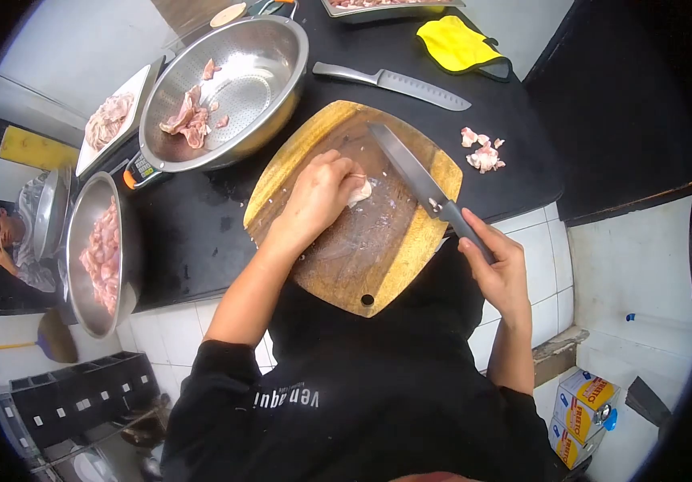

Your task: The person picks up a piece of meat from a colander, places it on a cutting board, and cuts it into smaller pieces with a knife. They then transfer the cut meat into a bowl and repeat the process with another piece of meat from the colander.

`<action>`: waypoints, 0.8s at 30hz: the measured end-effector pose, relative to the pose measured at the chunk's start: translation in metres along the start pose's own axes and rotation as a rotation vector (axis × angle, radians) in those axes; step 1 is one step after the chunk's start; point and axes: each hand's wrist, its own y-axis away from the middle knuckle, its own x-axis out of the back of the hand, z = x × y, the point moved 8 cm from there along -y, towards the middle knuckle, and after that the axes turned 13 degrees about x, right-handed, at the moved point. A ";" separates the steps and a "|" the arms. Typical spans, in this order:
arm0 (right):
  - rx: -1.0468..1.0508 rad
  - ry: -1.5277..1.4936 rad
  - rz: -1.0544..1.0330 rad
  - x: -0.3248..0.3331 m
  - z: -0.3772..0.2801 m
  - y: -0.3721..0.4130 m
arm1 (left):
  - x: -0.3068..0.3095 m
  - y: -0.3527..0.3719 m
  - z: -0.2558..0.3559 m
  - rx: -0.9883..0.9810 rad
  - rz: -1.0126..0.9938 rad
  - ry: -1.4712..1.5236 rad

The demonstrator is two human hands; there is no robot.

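Observation:
On the wooden cutting board, my left hand is closed over a pale piece of raw meat; only its edge shows past the fingers. My right hand grips the dark handle of a kitchen knife. Its blade slants across the board's right half, apart from my left hand, with a few pale bits stuck near the handle. Small scraps and wet smears lie on the board. To the right of the board, a little heap of pale meat trimmings rests on the black table.
A steel colander with meat pieces stands at the upper left, beside a white tray of meat. A steel bowl of chopped meat is at the left. Behind the board lie a second knife and a yellow cloth.

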 end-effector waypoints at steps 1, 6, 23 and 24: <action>-0.002 0.006 0.003 0.000 0.001 0.000 | 0.000 0.000 -0.003 0.032 -0.013 0.031; -0.020 0.014 -0.012 0.001 0.003 0.002 | 0.007 0.004 -0.015 0.077 0.105 0.393; 0.109 0.274 -0.334 -0.003 -0.027 -0.036 | 0.031 0.027 -0.031 0.095 0.163 -0.025; 0.143 0.314 -0.309 0.000 -0.032 -0.036 | 0.038 0.028 -0.021 0.020 0.214 -0.035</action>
